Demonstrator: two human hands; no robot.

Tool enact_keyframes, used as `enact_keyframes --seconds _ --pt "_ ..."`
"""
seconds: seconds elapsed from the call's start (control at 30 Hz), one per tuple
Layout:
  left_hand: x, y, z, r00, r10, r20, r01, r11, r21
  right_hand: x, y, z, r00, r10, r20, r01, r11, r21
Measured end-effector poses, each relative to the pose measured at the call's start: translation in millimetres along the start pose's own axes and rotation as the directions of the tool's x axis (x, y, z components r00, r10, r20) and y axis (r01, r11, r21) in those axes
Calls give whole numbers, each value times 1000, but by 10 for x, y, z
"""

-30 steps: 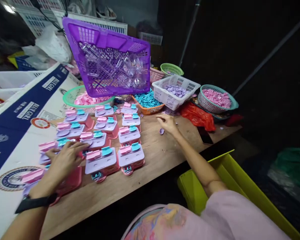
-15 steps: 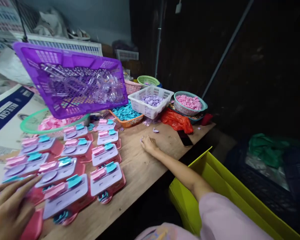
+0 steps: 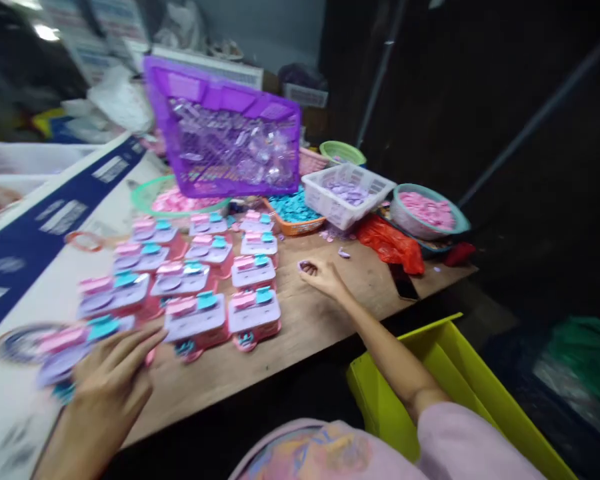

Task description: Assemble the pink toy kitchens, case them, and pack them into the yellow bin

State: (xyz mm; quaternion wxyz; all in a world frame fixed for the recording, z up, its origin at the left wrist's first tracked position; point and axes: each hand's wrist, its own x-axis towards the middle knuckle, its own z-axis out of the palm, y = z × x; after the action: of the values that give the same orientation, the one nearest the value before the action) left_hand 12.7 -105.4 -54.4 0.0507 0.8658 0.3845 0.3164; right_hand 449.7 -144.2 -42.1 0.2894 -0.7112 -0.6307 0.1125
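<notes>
On the right, my right hand [image 3: 324, 280] is closed around a small lilac plastic piece [image 3: 301, 265], just above the wooden table. A loose lilac piece [image 3: 344, 253] lies beyond it. My left hand [image 3: 113, 373] is at the lower left with its fingers stretched out, beside a toy box with a lilac top [image 3: 195, 325]. A bit of pink shows at its fingertips, partly hidden. Several such pink boxes stand in rows, with pink and teal parts on their lilac tops; some also carry a lilac oval. One toy box [image 3: 63, 367] is partly behind my left hand.
A purple basket [image 3: 180, 177] of clear parts stands tilted at the back. Behind are an orange basket [image 3: 300, 228] of teal pieces, a white basket [image 3: 337, 210] of lilac pieces and a bowl [image 3: 457, 220] of pink pieces. A phone [image 3: 404, 283] lies by the table edge.
The view has swung left, so the table sits further right. My right hand has turned and lifted slightly with the lilac piece. My left hand shows more fully beside the boxes.
</notes>
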Motion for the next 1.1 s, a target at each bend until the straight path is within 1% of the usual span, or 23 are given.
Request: enact_keyframes --seconds 0.03,0.07,0.1,0.13,0.2,0.27,0.33,0.37,0.43,0.5,0.53,0.6,0.73,0.8,0.9,0.97,1.1 --pt "-33 116 -12 999 -28 -25 28 1000 -8 -77 -161 -2 996 -73 -45 76 994 83" --pt "-55 221 -11 998 -65 -22 65 998 -8 -150 -324 -4 985 -164 -63 171 974 145" --pt "-70 303 5 994 -110 -24 110 994 -3 -209 -482 -1 964 -260 -53 266 944 194" --pt "-82 359 36 988 -152 -35 152 988 4 -251 -630 13 941 -337 -24 332 911 244" --pt "-112 404 123 979 -193 -61 194 981 9 -286 -900 93 901 -430 47 389 853 348" --pt "-152 410 211 974 -211 -86 212 977 1 -278 -1145 252 872 -475 119 396 826 402" --pt "-181 418 276 970 -213 -117 213 977 -13 -245 -1373 463 844 -497 201 414 843 344" --pt "-183 424 299 969 -209 -133 209 978 -19 -219 -1481 572 834 -494 246 432 861 268" --pt "-163 430 329 968 -199 -153 197 980 -33 -156 -1680 771 826 -465 319 472 879 58" --pt "-126 417 352 970 -179 -163 173 984 -52 -94 -1846 922 825 -435 361 506 853 -129" --pt "-109 405 363 972 -170 -165 161 985 -63 -68 -1910 976 821 -432 374 522 832 -186" --pt "-89 376 384 972 -163 -167 151 985 -83 -33 -1990 1047 811 -441 384 545 807 -225" --pt "-113 347 403 958 -201 -204 177 976 -130 -9 -1975 1100 816 -460 351 536 828 -162" --pt "-136 340 400 961 -168 -220 144 982 -122 -7 -1930 1111 819 -473 325 532 838 -123" --pt "-153 301 394 978 -63 -200 59 998 -27 -9 -1870 1126 808 -514 289 556 827 -83" --pt "-150 253 397 978 -37 -206 42 999 17 -13 -1836 1132 786 -556 271 589 806 -57" --pt "-121 154 408 975 -50 -215 46 999 -25 -20 -1763 1125 714 -665 217 685 728 -23"
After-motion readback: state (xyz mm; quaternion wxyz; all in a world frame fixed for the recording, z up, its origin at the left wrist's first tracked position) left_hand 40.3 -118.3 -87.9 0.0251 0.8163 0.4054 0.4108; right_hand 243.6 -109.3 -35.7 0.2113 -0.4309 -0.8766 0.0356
